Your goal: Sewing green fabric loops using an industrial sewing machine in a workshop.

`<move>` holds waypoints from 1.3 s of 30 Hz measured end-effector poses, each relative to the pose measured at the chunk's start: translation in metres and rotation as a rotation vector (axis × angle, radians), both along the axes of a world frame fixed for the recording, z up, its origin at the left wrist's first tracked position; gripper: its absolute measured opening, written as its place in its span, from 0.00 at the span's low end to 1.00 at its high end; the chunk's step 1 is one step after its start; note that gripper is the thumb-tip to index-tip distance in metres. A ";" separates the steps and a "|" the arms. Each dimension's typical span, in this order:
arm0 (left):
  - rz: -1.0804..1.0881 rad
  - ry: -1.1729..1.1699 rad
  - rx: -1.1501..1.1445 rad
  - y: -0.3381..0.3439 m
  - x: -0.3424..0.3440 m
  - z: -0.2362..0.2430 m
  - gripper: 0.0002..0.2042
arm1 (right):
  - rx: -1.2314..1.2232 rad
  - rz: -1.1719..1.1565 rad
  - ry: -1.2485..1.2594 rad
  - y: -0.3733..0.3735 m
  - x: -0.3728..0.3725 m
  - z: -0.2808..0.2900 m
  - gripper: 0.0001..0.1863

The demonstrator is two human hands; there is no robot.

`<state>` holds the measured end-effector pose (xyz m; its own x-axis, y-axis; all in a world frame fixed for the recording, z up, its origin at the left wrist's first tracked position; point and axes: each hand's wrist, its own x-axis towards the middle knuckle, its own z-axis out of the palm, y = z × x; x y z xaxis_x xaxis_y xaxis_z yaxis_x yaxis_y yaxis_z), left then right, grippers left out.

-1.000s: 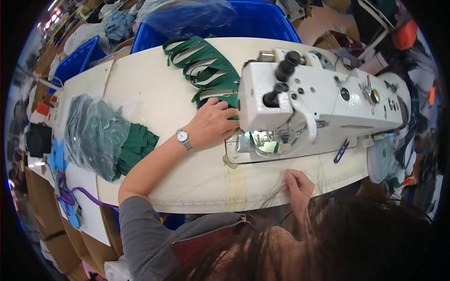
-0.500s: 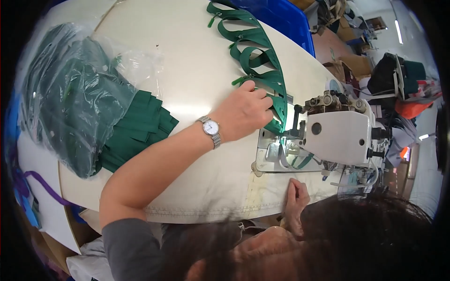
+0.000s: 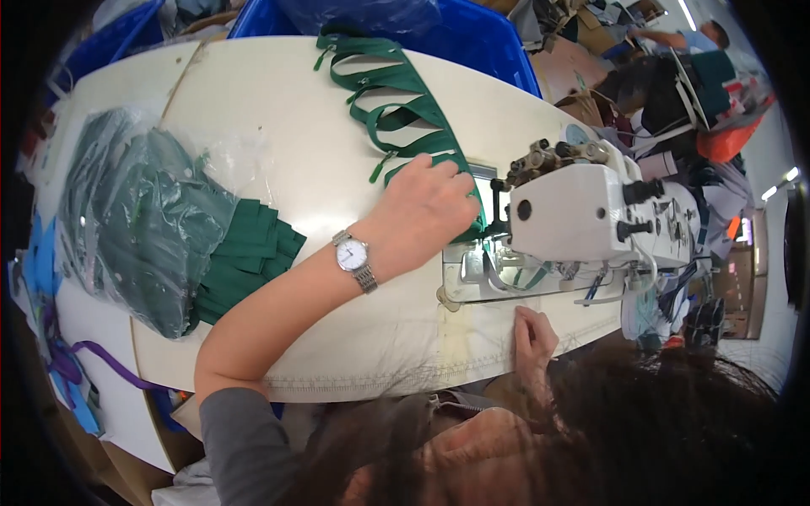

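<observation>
Several green zippers (image 3: 411, 110), some with dangling pulls, hang in loops from one long edge that runs across the table to the sewing machine (image 3: 561, 211). My left hand (image 3: 426, 207), a watch on its wrist, has its fingers curled down over the nearest zipper just left of the machine's foot. Those fingertips are partly hidden. Below the machine's metal plate (image 3: 460, 282), my right hand (image 3: 533, 333) rests at the table's near edge, thumb and fingers closed together with nothing visible in them. A short green piece (image 3: 537, 275) shows by the plate.
A clear plastic bag (image 3: 143, 228) with a stack of green strips (image 3: 249, 261) spilling out lies on the left of the table. Blue bins (image 3: 485, 42) stand beyond the far edge. A ruler tape (image 3: 337, 384) runs along the near edge. Another person (image 3: 696, 40) is far right.
The view has shifted, bringing in more of the blue bins and the other person. My left hand is slightly closer to the machine's foot, with the zippers beneath it. My right hand stays put.
</observation>
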<state>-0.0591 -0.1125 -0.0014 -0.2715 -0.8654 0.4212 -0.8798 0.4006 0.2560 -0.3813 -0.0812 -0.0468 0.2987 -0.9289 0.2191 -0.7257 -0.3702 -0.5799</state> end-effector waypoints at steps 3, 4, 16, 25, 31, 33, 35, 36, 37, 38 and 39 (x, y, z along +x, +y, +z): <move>-0.143 -0.021 0.086 -0.027 -0.002 -0.016 0.11 | -0.021 0.056 -0.018 -0.002 0.000 -0.004 0.08; -0.159 -0.179 0.267 -0.035 -0.007 -0.011 0.17 | 0.004 0.034 -0.020 -0.002 -0.003 -0.004 0.08; -0.086 -0.194 0.363 -0.084 0.009 -0.024 0.12 | 0.056 -0.005 0.030 0.002 -0.003 -0.002 0.07; -0.041 -0.186 0.337 -0.139 0.045 -0.023 0.15 | -0.060 0.015 0.040 0.001 0.007 0.003 0.07; -0.238 0.049 0.630 -0.127 0.071 0.032 0.07 | -0.008 -0.019 -0.006 0.002 0.004 -0.001 0.07; -0.286 0.091 0.622 -0.118 0.075 0.039 0.09 | -0.041 -0.021 0.004 0.001 0.004 0.001 0.07; -0.203 0.165 0.805 -0.111 0.071 0.045 0.11 | -0.011 -0.008 -0.001 0.002 0.001 0.004 0.07; -0.201 0.167 0.820 -0.106 0.074 0.043 0.12 | -0.007 -0.003 -0.017 0.000 0.002 0.001 0.07; -0.191 0.154 0.824 -0.099 0.075 0.040 0.12 | -0.029 0.015 -0.028 -0.001 0.003 -0.002 0.07; -0.187 0.139 0.799 -0.093 0.076 0.037 0.12 | -0.051 0.030 -0.039 -0.002 0.003 -0.005 0.07; -0.198 0.121 0.774 -0.088 0.073 0.037 0.12 | -0.048 0.019 -0.050 -0.001 0.003 -0.003 0.07</move>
